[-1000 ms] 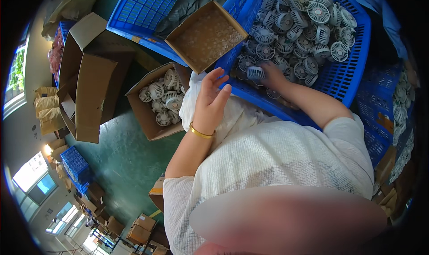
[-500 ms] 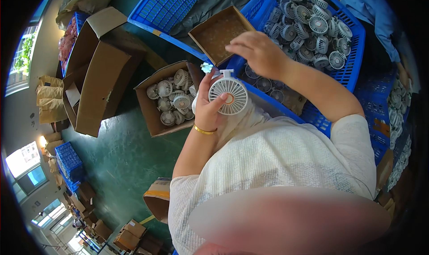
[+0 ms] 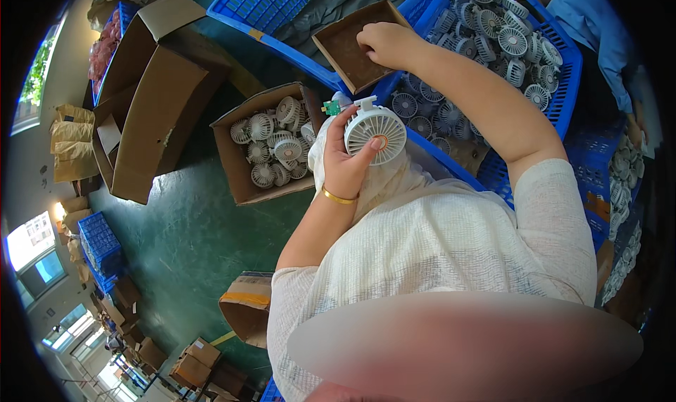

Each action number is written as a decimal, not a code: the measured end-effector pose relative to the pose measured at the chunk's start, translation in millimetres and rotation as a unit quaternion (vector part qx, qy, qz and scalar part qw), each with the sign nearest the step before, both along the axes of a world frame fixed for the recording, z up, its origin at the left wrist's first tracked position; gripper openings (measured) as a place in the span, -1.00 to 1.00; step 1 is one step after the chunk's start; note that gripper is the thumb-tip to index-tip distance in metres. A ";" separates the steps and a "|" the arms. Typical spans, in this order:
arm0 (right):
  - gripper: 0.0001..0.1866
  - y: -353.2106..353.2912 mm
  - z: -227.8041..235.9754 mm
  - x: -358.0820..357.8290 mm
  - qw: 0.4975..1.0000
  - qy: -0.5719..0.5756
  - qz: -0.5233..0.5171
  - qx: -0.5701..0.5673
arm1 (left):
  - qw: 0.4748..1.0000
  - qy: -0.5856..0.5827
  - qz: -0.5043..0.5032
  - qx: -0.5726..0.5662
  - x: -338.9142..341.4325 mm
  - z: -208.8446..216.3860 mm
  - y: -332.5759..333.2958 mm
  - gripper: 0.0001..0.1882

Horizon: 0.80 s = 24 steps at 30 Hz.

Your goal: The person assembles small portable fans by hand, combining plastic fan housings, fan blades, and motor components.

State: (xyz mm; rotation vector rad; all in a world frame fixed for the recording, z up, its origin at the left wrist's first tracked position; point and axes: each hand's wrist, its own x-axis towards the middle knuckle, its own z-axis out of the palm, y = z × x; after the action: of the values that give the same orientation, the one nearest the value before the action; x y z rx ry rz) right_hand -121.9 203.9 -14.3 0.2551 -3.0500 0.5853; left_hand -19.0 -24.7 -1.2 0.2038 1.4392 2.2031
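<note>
A round white fan head is gripped in my left hand, thumb pressed on its grille and fingers behind. Beside its upper left edge hangs a small green circuit board. My right hand reaches into a shallow cardboard tray, its fingers bent together against the inside. Whatever those fingers hold, if anything, is hidden. Small specks seem to lie on the tray's floor, too fine to name.
A cardboard box of white fan heads stands left of my left hand. A blue crate at the right holds many more. Another blue crate with dark cloth lies beyond. A tall open carton stands far left. A person's blue sleeve shows at upper right.
My right hand has moved from above the tray's near edge down into it, fingers closing. My left hand, with the fan head, has shifted slightly right; the circuit board now shows green.
</note>
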 end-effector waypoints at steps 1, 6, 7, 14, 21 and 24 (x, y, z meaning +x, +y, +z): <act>-0.87 2.2 0.4 0.5 1.000 0.000 -0.002 0.001 | 1.000 0.006 0.004 -0.005 -0.1 -0.3 0.8 -0.33; -0.93 -3.6 30.9 16.6 0.979 0.023 0.026 -0.202 | 0.999 0.031 0.020 -0.020 3.8 3.7 3.0 -0.37; -0.93 -6.8 37.9 26.2 0.966 0.018 0.046 -0.252 | 0.998 0.043 0.030 -0.026 3.2 4.8 4.8 -0.41; -0.88 -26.2 84.6 84.6 0.967 0.004 0.115 -0.226 | 0.993 0.087 0.046 -0.066 4.2 7.9 3.3 -0.35; -0.88 -28.3 76.7 91.9 0.919 -0.085 0.042 -0.384 | 0.993 0.089 0.037 -0.067 3.8 5.5 3.8 -0.35; -0.90 -30.2 72.2 96.3 0.887 -0.092 0.025 -0.453 | 0.995 0.079 0.034 -0.053 4.5 6.5 2.9 -0.35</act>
State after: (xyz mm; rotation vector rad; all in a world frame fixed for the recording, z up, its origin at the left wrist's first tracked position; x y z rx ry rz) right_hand -25.6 173.6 57.9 0.2383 -2.5310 1.9980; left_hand -14.5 -21.8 5.3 0.3012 1.6669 2.1991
